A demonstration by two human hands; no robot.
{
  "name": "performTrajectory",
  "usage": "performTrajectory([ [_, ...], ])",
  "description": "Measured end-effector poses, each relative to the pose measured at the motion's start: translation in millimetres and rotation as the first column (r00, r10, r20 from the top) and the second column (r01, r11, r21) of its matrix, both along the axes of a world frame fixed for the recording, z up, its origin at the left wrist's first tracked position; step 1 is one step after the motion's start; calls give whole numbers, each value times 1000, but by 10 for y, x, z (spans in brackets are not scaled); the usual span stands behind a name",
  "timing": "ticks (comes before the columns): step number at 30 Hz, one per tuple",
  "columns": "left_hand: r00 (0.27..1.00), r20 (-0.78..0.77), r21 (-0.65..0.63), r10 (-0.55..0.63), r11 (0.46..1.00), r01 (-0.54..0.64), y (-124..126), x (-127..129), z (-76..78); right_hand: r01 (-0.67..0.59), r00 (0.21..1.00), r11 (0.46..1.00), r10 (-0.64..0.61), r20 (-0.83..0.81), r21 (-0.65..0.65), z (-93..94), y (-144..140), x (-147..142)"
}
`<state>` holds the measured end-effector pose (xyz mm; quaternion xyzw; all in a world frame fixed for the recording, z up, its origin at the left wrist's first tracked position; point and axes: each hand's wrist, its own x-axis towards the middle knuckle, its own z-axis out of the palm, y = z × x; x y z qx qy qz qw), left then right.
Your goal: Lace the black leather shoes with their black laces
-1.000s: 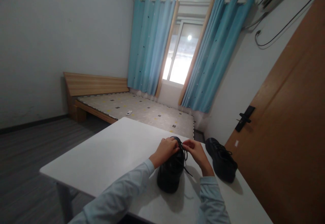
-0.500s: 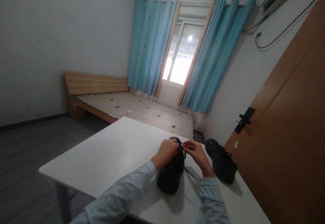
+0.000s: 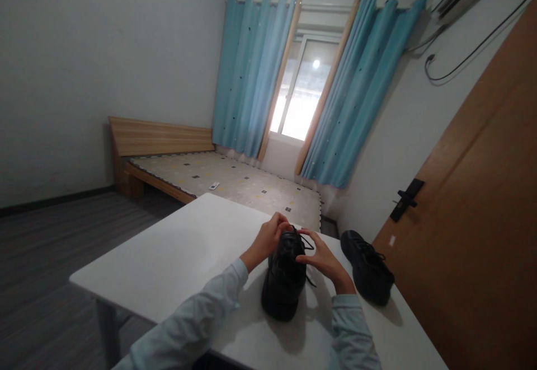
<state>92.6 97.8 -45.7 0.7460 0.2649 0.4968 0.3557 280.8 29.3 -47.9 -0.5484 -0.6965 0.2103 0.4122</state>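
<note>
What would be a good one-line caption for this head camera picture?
Both hands, left hand and right hand, work the laces of a black shoe on a white table.

Blue curtains (image 3: 251, 73), bright window (image 3: 298, 97), bed (image 3: 218, 182)

- A shoe (image 3: 283, 280) stands on the tabletop (image 3: 180, 258), near its right end.
- The left hand (image 3: 268, 237) lies at its left side, the right hand (image 3: 321, 259) at its right.
- A second shoe (image 3: 367, 266) sits further right.
- The bed (image 3: 235, 182) lies behind the tabletop, the door (image 3: 482, 219) to the right.
</note>
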Motion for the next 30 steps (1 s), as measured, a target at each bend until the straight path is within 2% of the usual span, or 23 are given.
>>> performTrajectory([
  [2, 973, 214, -95, -91, 989, 113, 13, -16, 32, -12, 1000, 1000, 12, -9, -3, -29, 3, 23],
  [4, 900, 399, -173, -178, 949, 265, 8, -31, 69, -55, 997, 997, 53, -47, -47, -51, 4, 34],
  [7, 797, 561, -237, -225, 879, 415, -17, -64, 124, -115, 981, 990, 100, -166, -87, -54, 8, 17],
  [8, 771, 597, -247, -223, 863, 441, -23, -78, 140, -90, 976, 992, 71, -206, -88, -49, 12, 6],
  [10, 724, 658, -259, -205, 842, 473, -23, -113, 167, 35, 960, 995, -60, -272, -93, -44, 30, -11],
  [13, 668, 727, -280, -157, 821, 497, 5, -172, 200, 227, 904, 969, -248, -348, -101, -83, 81, -13],
  [15, 632, 763, -288, -132, 806, 517, 28, -213, 220, 277, 875, 957, -286, -390, -81, -141, 122, -2],
  [18, 582, 806, -288, -108, 787, 546, 47, -259, 245, 278, 854, 959, -272, -444, -52, -224, 163, 5],
  [21, 566, 818, -287, -105, 777, 560, 36, -275, 262, 252, 835, 965, -253, -489, -70, -238, 163, -11],
  [27, 640, 749, -302, -172, 771, 561, -20, -252, 271, 234, 845, 972, -217, -488, -28, -148, 141, -66],
  [30, 652, 731, -280, -202, 782, 556, -11, -242, 257, 212, 845, 977, -183, -502, 1, -137, 147, -68],
])
